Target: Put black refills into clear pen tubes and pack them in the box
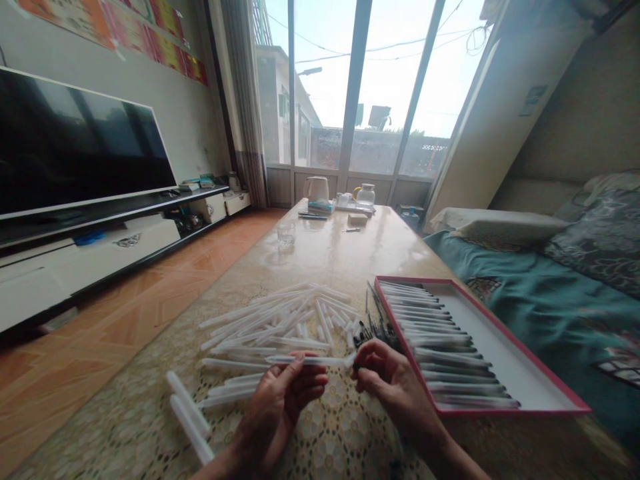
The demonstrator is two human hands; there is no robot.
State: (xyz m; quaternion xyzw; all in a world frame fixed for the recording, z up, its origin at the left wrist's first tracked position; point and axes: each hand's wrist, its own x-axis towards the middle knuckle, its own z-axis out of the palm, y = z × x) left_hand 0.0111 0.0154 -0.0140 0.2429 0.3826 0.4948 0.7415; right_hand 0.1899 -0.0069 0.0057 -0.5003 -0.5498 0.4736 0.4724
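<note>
Between thumb and fingers, my left hand [285, 397] holds a white pen barrel [323, 361] level above the tablecloth. My right hand [390, 380] pinches a small dark piece [356, 366] at the barrel's right end; its kind is mostly hidden by the fingers. Beyond my hands lies a loose pile of white barrels and short white caps [280, 320]. Thin black refills [377, 327] are heaped just past my right hand, against the box. On the right, a shallow red-rimmed box [540, 377] contains a row of assembled-looking pens [445, 347] with dark ends.
A glass cup [286, 235] stands farther along the table [345, 260]. At the far end are a kettle [317, 191], a glass pitcher [367, 195] and a small box [357, 219]. A sofa [490, 260] runs along the right, a television cabinet [110, 253] along the left.
</note>
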